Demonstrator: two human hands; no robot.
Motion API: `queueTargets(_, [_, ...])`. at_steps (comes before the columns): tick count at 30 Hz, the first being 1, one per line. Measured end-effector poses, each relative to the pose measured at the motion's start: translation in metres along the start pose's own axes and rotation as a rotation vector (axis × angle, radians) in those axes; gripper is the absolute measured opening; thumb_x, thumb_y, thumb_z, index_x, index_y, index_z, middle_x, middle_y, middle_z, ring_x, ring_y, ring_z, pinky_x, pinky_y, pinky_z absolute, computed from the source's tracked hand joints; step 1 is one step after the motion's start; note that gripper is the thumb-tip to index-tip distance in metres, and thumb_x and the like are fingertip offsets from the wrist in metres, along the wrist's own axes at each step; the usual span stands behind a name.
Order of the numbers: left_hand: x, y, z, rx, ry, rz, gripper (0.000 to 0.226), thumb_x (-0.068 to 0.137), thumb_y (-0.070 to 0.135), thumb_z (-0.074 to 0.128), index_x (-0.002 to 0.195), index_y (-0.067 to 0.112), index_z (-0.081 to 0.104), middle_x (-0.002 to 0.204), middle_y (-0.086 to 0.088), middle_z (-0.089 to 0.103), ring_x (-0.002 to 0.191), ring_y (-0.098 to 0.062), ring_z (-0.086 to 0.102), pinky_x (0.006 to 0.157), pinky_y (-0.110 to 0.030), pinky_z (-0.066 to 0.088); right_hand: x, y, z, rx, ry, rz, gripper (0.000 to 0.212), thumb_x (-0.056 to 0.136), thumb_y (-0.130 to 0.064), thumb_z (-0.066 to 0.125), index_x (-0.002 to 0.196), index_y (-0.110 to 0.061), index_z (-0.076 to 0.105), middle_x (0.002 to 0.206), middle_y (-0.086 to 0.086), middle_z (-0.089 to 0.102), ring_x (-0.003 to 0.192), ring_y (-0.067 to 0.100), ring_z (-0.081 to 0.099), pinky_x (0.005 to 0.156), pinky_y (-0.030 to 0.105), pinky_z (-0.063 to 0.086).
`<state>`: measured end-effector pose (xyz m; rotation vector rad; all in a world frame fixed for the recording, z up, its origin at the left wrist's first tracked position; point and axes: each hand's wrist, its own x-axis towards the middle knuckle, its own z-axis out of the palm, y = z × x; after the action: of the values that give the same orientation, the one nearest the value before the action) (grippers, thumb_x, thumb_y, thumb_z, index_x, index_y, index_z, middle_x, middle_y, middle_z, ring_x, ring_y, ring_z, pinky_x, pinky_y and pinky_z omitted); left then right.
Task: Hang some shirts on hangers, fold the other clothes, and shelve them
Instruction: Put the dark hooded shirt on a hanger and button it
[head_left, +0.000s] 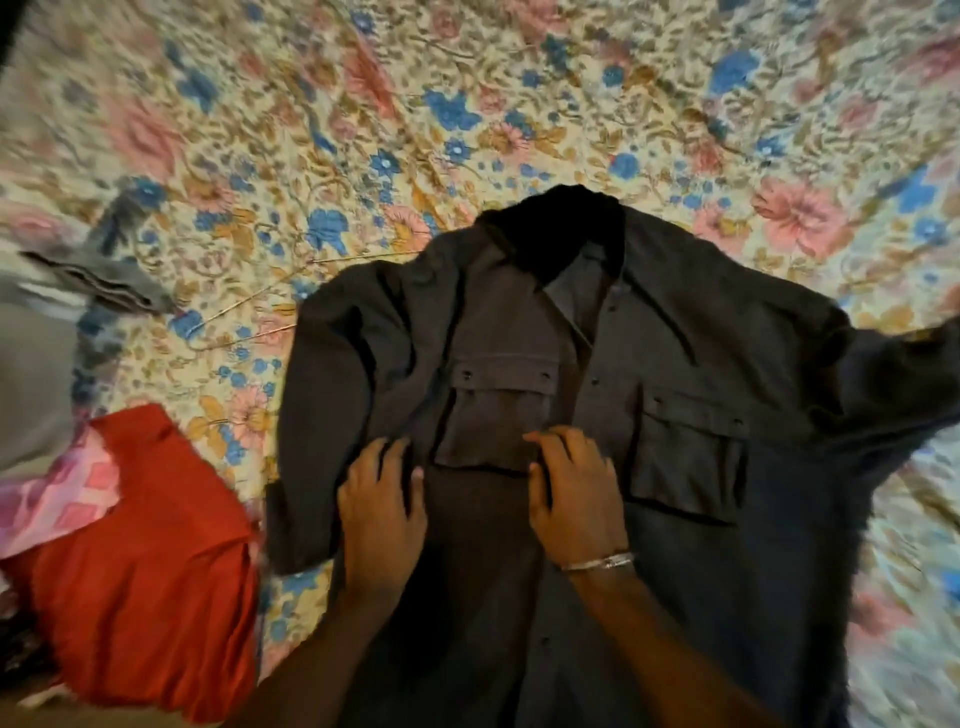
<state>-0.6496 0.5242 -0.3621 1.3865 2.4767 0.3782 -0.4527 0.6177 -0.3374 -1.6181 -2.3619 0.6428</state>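
Your left hand (382, 499) and right hand (571, 483) rest with loosely spread fingers on a dark grey shirt (675, 364) lying open across the floral bedspread (363, 130).

So there's a dark grey shirt (597, 395) spread front-up on a bed with a floral bedspread (363, 130), collar pointing away. Both hands are on its chest: left hand (382, 501) beside the pocket, right hand (569, 486) near the button placket, bracelet (602, 561) on that wrist. A red garment (150, 561) lies to the left.
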Motion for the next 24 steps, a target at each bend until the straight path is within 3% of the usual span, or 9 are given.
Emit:
queueTargets(2, [0.02,-0.02,-0.007,0.019,0.041,-0.066,0.033,0.102,0.028,0.048,0.131,0.016,0.057,0.136,-0.011,0.05,0.125,-0.034,0.049,0.102,-0.048,0.042,0.02,-0.022,0.012,0.056,-0.152,-0.07,0.033,0.091,-0.019,0.062,0.124,-0.021,0.061,0.115,0.004,0.061,0.101,0.027,0.059,0.081,0.045,0.053])
queueTargets(5, [0.035,-0.041,-0.016,0.025,0.043,-0.113,0.044,0.099,0.027,0.055,0.141,0.016,0.048,0.14,-0.009,0.049,0.127,-0.031,0.047,0.104,-0.046,0.042,0.025,-0.054,0.032,0.089,-0.374,-0.111,0.044,0.087,-0.032,0.067,0.13,-0.025,0.058,0.121,0.001,0.06,0.11,0.028,0.055,0.09,0.043,0.053])
queueTargets(8, [0.028,-0.063,-0.019,0.092,-0.048,-0.028,0.051,0.098,0.033,0.05,0.147,0.02,0.045,0.148,-0.008,0.046,0.132,-0.03,0.047,0.107,-0.044,0.04,0.023,-0.08,0.051,-0.078,-0.475,-0.041,0.066,0.077,-0.043,0.076,0.137,-0.032,0.051,0.128,-0.001,0.05,0.116,0.028,0.045,0.093,0.041,0.049])
queueTargets(11, [0.017,-0.073,-0.026,0.01,-0.075,0.084,0.05,0.097,0.03,0.05,0.146,0.017,0.05,0.152,-0.01,0.046,0.135,-0.029,0.047,0.112,-0.041,0.036,0.025,-0.098,0.061,-0.176,-0.376,0.017,0.064,0.063,-0.028,0.084,0.123,-0.02,0.064,0.117,0.012,0.054,0.105,0.039,0.05,0.083,0.047,0.053])
queueTargets(15, [0.025,-0.078,-0.052,-0.207,-0.02,0.135,0.031,0.099,0.027,0.049,0.125,0.017,0.063,0.127,-0.004,0.062,0.115,-0.024,0.058,0.102,-0.037,0.044,0.037,-0.125,0.067,-0.085,-0.141,-0.061,0.047,0.055,-0.01,0.085,0.1,-0.013,0.07,0.106,0.018,0.057,0.093,0.044,0.055,0.073,0.05,0.054])
queueTargets(19, [0.071,-0.103,-0.079,-0.223,0.055,0.053,0.023,0.102,0.023,0.049,0.119,0.02,0.063,0.116,0.002,0.062,0.107,-0.017,0.056,0.092,-0.037,0.049,0.085,-0.158,0.062,0.056,-0.07,-0.22,0.035,0.073,-0.009,0.076,0.106,-0.013,0.065,0.109,0.012,0.055,0.1,0.038,0.054,0.08,0.049,0.053])
queueTargets(22, [0.139,-0.113,-0.096,-0.167,0.064,0.049,0.031,0.1,0.018,0.053,0.131,0.016,0.059,0.128,-0.002,0.06,0.116,-0.02,0.054,0.098,-0.038,0.048,0.164,-0.184,0.063,0.013,0.061,-0.302,0.036,0.085,-0.018,0.068,0.119,-0.015,0.061,0.122,0.008,0.054,0.116,0.032,0.049,0.089,0.047,0.049])
queueTargets(24, [0.171,-0.114,-0.11,-0.111,0.014,0.043,0.038,0.1,0.019,0.054,0.138,0.014,0.055,0.137,-0.005,0.056,0.124,-0.024,0.052,0.103,-0.039,0.046,0.207,-0.205,0.064,0.016,0.042,-0.31,0.04,0.091,-0.022,0.061,0.13,-0.014,0.057,0.134,0.009,0.054,0.125,0.033,0.048,0.097,0.047,0.047])
